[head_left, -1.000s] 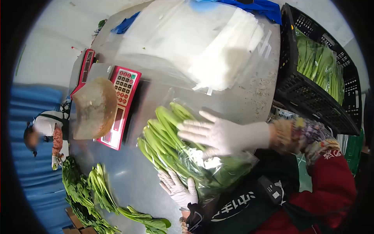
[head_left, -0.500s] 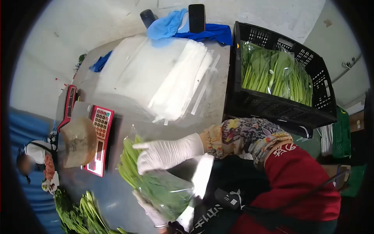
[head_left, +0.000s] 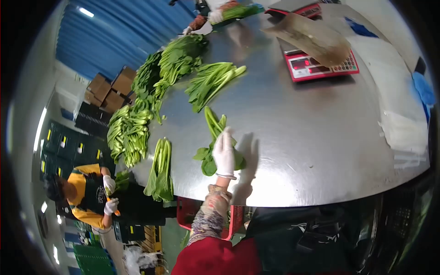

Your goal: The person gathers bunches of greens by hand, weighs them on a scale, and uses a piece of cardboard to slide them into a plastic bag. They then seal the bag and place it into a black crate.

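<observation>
My left hand (head_left: 224, 155), in a white glove, reaches over the metal table from the bottom of the head view. Its fingers are closed around a small bunch of leafy greens (head_left: 212, 123), stems pointing away and leaves spreading out on both sides of the hand. Part of the bunch is hidden under the glove. To the left lies another bunch of greens (head_left: 160, 172) near the table edge. Farther up, a loose bunch with pale stems (head_left: 215, 80) rests on the metal. My right hand is out of view.
Piles of greens (head_left: 130, 133) line the table's left side. A red scale (head_left: 300, 66) with a brownish curved tray stands at upper right, beside clear plastic bags (head_left: 398, 91). A co-worker in yellow (head_left: 87, 183) stands at left; a red basket (head_left: 236, 220) sits below the table edge.
The view has swung left. Earlier, both gloved hands were at a bagged bunch of greens; now only my left hand shows, on a bunch at the table, and the bagged bunch is out of view.
</observation>
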Available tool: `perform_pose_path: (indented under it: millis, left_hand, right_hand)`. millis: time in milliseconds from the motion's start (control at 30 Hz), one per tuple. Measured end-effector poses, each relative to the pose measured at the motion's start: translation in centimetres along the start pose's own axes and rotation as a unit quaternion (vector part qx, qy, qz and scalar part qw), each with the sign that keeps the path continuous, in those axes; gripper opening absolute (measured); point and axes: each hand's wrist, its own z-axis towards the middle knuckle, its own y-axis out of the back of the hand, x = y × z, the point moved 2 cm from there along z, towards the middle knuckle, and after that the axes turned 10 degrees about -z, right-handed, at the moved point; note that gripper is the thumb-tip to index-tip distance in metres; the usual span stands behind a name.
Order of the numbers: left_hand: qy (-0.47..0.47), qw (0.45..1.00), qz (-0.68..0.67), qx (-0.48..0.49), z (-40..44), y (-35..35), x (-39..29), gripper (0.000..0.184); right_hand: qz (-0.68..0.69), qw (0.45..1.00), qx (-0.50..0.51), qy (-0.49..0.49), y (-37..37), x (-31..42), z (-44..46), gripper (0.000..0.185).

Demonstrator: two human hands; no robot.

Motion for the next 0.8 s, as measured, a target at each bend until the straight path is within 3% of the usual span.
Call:
perform_pose_path:
  millis: [33, 100, 167, 200, 267, 333, 400, 467, 500, 533, 567, 600, 633, 667, 700, 733, 800]
  left_hand:
    - [0.020, 0.998, -0.055, -0.030, 1.2, 2.2, 0.9, 0.031]
    - [-0.041, 0.994, 0.020, -0.101, 4.3, 8.1, 4.7, 0.031]
    - [-0.125, 0.926, 0.334, -0.126, 6.6, 14.4, 7.1, 0.044]
    - [-0.148, 0.890, 0.418, -0.108, 8.2, 18.4, 9.6, 0.071]
    - [0.011, 0.794, 0.600, -0.099, 9.0, 23.1, 9.1, 0.108]
    - [0.129, 0.755, 0.641, -0.055, 9.2, 27.9, 8.7, 0.133]
    - [0.244, 0.736, 0.629, -0.054, 10.2, 32.3, 8.2, 0.141]
    - [0.315, 0.714, 0.624, -0.044, 11.0, 35.4, 8.3, 0.143]
    - [0.282, 0.809, 0.516, -0.022, 11.5, 39.7, 11.8, 0.135]
    - [0.245, 0.887, 0.392, 0.001, 12.5, 42.5, 15.4, 0.127]
    - [0.249, 0.875, 0.414, 0.007, 13.1, 40.8, 13.5, 0.106]
    - [0.251, 0.863, 0.438, 0.010, 13.4, 38.6, 10.8, 0.087]
    - [0.248, 0.909, 0.334, 0.015, 13.1, 37.1, 11.2, 0.067]
    - [0.243, 0.943, 0.228, 0.020, 12.4, 35.1, 11.6, 0.047]
    - [0.313, 0.944, 0.101, -0.040, 11.0, 29.4, 8.0, 0.035]
    - [0.379, 0.922, 0.011, -0.080, 10.0, 25.5, 6.8, 0.032]
    - [0.326, 0.944, -0.015, -0.051, 8.7, 18.4, 6.0, 0.034]
  right_hand:
    - [-0.011, 1.000, 0.006, 0.002, -0.3, -0.4, 0.3, 0.028]
    - [-0.034, 0.999, 0.019, 0.004, -0.7, -0.2, 0.8, 0.029]
    - [-0.037, 0.999, 0.019, 0.017, -0.8, 1.6, 1.1, 0.029]
    - [-0.035, 0.999, 0.017, 0.031, -0.8, 2.9, 1.2, 0.029]
    - [0.005, 0.997, 0.012, 0.081, -0.4, 8.5, 1.1, 0.030]
    - [0.115, 0.981, 0.031, 0.156, 0.3, 18.1, -0.1, 0.031]
    - [0.244, 0.940, 0.089, 0.223, 1.8, 31.3, -2.1, 0.031]
    - [0.311, 0.906, 0.215, 0.188, 5.0, 44.8, -4.1, 0.028]
    - [0.430, 0.829, 0.330, 0.136, 7.3, 50.5, -5.6, 0.027]
    - [0.276, 0.870, 0.176, 0.370, 4.8, 54.0, -6.3, 0.028]
    - [0.359, 0.842, 0.245, 0.319, 4.6, 58.3, -7.4, 0.030]
    - [0.307, 0.846, 0.270, 0.342, 1.6, 61.9, -8.4, 0.039]
    - [0.193, 0.850, 0.336, 0.356, 1.6, 65.9, -9.7, 0.055]
    - [0.157, 0.815, 0.404, 0.386, 0.9, 69.1, -10.8, 0.070]
    - [0.169, 0.813, 0.390, 0.398, -0.2, 72.0, -12.4, 0.073]
    - [0.181, 0.810, 0.377, 0.412, -0.7, 74.2, -14.0, 0.077]
    - [0.213, 0.774, 0.436, 0.406, 1.3, 76.8, -15.6, 0.081]
